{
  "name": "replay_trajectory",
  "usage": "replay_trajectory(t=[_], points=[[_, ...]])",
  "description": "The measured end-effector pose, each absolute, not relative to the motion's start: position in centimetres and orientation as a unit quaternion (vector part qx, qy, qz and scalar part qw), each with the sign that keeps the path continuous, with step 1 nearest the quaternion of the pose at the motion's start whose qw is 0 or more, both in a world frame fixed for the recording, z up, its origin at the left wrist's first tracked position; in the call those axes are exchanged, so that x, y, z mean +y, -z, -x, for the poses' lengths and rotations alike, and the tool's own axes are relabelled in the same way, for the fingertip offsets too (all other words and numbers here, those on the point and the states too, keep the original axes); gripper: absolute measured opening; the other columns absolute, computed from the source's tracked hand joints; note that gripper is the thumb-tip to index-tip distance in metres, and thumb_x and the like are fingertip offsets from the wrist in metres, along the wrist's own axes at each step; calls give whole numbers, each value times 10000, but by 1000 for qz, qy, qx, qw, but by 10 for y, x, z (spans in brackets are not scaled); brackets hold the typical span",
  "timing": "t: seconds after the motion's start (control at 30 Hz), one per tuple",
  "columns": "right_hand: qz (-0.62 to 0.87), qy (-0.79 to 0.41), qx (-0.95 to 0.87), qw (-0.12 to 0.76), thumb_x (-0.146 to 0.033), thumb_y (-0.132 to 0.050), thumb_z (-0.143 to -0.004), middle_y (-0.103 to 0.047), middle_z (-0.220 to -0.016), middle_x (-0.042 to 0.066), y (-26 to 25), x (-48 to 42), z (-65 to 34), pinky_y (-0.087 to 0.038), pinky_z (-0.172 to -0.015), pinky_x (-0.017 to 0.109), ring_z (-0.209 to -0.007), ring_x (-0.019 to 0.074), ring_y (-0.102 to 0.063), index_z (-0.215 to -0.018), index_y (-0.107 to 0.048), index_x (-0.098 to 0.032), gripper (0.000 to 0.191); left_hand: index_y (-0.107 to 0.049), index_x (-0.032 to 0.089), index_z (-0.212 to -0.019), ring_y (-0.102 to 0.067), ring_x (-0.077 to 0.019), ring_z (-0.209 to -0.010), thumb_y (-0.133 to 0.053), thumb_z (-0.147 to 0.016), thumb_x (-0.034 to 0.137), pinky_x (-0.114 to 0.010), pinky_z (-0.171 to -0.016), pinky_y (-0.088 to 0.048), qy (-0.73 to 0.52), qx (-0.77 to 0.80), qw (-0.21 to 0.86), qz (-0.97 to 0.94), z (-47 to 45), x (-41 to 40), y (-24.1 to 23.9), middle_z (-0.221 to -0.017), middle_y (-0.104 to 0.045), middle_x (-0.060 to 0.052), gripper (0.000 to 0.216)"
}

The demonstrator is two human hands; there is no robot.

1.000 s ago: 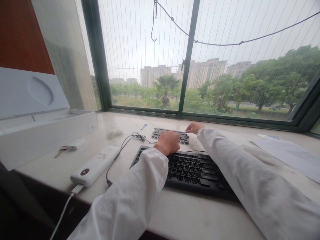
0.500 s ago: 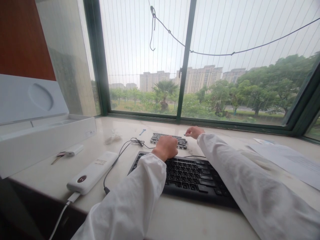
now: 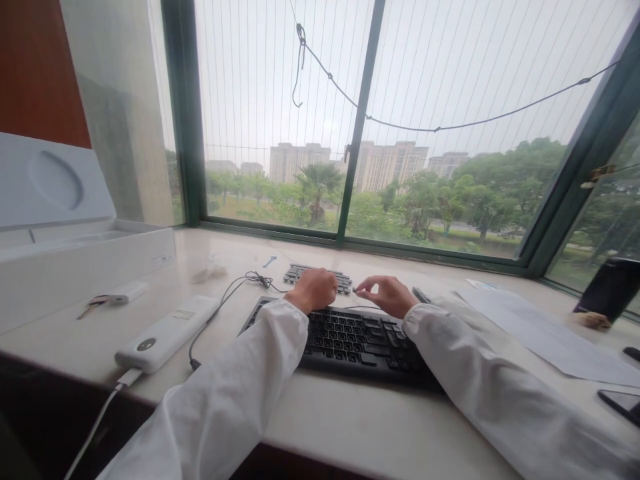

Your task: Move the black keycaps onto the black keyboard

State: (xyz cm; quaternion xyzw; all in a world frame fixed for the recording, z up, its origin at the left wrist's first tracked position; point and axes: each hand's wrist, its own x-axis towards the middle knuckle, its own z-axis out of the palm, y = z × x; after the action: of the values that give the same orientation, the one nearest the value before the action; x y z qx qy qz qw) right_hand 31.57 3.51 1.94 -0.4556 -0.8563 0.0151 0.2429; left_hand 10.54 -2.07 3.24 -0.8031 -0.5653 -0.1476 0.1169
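A black keyboard lies in front of me, and many of its key positions show bare sockets without caps. Just behind it, loose grey keycaps are laid out in rows. Over the right part of these rows is my left hand, closed, its fingertips turned away; what it holds, if anything, is hidden. My right hand is at the right end of the rows, thumb and forefinger pinched on a small dark keycap. My right sleeve covers the keyboard's right end.
On the left are a white power bank, a black cable, keys and an opened white box. A small blue tool lies near the window. Papers and a dark upright device are at right.
My right hand has come nearer and toward my left hand, still pinching the small piece. My left hand stays curled over the keycaps. The view has swung to the right.
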Motion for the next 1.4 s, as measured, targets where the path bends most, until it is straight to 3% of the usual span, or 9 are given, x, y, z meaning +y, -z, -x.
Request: replay_trajectory(t=[0.17, 0.47, 1.07, 1.4], points=[[487, -38, -835, 254, -507, -622, -748, -724, -830, -23, -12, 15, -325, -442, -690, 289, -779, 172, -643, -849, -745, -326, 241, -754, 269, -871, -668, -185, -873, -462, -799, 167, -328, -852, -494, 163, -532, 92, 826, -108, -21, -30, -920, -736, -22, 318], [489, -40, -841, 229, -463, -649, -747, -715, -841, -50, -12, 14, -333, -452, -722, 285, -803, 158, -636, -869, -739, -361, 183, -736, 284, -974, -663, -178, -935, -437, -803, 136, -302, -846, -501, 166, -483, 102, 854, -112, -24, -26, -1048, -716, 20, 375], [469, -44, -862, 188, -456, -662, -732, -719, -831, -60, -13, -2, -320, -424, -655, 251, -755, 147, -627, -861, -743, -382, 169, -694, 345, -1076, -658, -137, -893, -425, -816, 118, -255, -780, -473, 125, -393, 85, 907, -112, -24, -27, -1092, -699, 42, 438], [482, -33, -860, 166, -450, -662, -731, -721, -848, -57, -14, -5, -317, -430, -677, 260, -796, 162, -636, -855, -742, -396, 158, -715, 366, -1026, -658, -132, -845, -454, -788, 95, -235, -739, -459, 119, -382, 89, 912, -112, -27, -28, -1017, -722, 37, 445]])
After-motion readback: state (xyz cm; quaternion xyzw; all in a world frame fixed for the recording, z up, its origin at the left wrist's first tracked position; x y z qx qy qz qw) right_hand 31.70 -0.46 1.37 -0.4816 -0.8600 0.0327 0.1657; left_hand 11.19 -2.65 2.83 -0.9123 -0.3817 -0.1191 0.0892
